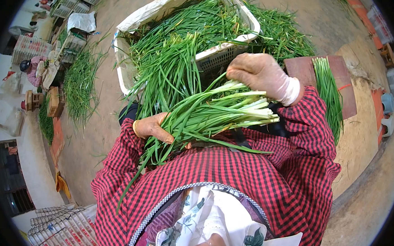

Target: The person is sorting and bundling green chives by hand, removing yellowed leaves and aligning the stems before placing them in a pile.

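My left hand (154, 128), in a thin glove, grips a loose bunch of garlic chives (214, 110) across my lap. Their pale cut ends point right and the leaves droop past my fingers. Over the pale ends is my right hand (255, 74), in a whitish translucent glove, its fingers curled and pinching a green blade at the bunch's upper edge. My palm hides part of that grip. Just beyond my hands stands a white plastic crate (121, 79), heaped with more chives (189, 24), some hanging over its near side.
On a reddish-brown board (350, 78) at right lies a tidy chive bundle (327, 87) with a red tie. Loose chives (280, 33) lie behind the crate, and another pile (81, 82) on the floor at left. A co-worker (36, 69) sits far left near stacked crates (30, 50).
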Available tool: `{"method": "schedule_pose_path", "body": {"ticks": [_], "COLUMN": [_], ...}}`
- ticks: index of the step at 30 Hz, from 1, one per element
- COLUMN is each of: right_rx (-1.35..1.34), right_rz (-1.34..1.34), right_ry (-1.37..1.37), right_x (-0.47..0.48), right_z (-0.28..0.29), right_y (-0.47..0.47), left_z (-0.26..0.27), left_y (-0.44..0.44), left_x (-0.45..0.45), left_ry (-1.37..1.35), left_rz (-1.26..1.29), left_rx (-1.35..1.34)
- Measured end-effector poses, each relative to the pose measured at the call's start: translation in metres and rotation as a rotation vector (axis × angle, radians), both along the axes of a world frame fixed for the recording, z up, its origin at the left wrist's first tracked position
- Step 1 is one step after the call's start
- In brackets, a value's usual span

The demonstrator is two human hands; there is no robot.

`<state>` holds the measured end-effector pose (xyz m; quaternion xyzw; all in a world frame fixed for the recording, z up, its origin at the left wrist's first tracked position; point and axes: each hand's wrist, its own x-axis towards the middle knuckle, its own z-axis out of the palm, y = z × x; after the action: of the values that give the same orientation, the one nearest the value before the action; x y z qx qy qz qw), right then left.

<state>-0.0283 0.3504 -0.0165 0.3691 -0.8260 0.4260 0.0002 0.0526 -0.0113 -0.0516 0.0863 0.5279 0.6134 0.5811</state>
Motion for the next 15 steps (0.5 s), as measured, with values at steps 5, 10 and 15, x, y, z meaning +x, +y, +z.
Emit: {"method": "schedule_pose_path", "body": {"ticks": [5,10,15], "right_rx": [-0.26,0.227,-0.24], "right_rz": [-0.33,-0.505,0.066], "right_ry": [-0.262,-0.372,-0.669], "right_x": [-0.021,-0.033,-0.014], "right_z": [-0.021,-0.056,0.006], "right_y": [0.058,0.107,0.047], "left_z": [-0.004,-0.004,-0.007], "left_y": [-0.001,0.001,-0.011], "left_x": [0.005,0.008,0.006], "left_ry": [-0.056,-0.118,-0.178], "left_rz": [0.053,0.312,0.389], "left_rx": [0.167,0.25,0.156]}}
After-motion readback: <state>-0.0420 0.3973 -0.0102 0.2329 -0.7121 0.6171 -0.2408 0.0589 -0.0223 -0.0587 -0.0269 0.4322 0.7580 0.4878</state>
